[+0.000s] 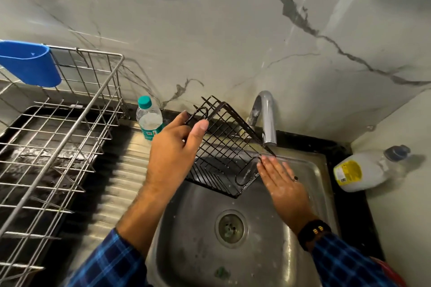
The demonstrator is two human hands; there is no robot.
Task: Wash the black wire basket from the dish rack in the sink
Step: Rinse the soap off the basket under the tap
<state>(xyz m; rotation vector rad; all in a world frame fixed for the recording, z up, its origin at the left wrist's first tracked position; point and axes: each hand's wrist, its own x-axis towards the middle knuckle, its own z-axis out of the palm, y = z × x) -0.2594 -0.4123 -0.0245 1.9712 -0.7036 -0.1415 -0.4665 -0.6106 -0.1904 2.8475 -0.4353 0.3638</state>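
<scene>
The black wire basket (229, 147) hangs tilted over the steel sink (312, 168), just below the tap (265, 119). My left hand (173, 154) grips its upper left rim, thumb over a wire hook. My right hand (282, 182) lies flat, its straight fingers touching the basket's right side under the spout. The hand looks wet. I cannot tell whether water is running from the tap.
A steel dish rack (58, 147) with a blue plastic cup holder (30, 63) stands on the left drainboard. A small water bottle with a teal cap (149, 119) stands behind the sink. A white jug (363, 170) lies right of the sink. The drain (231, 228) is at the basin's centre.
</scene>
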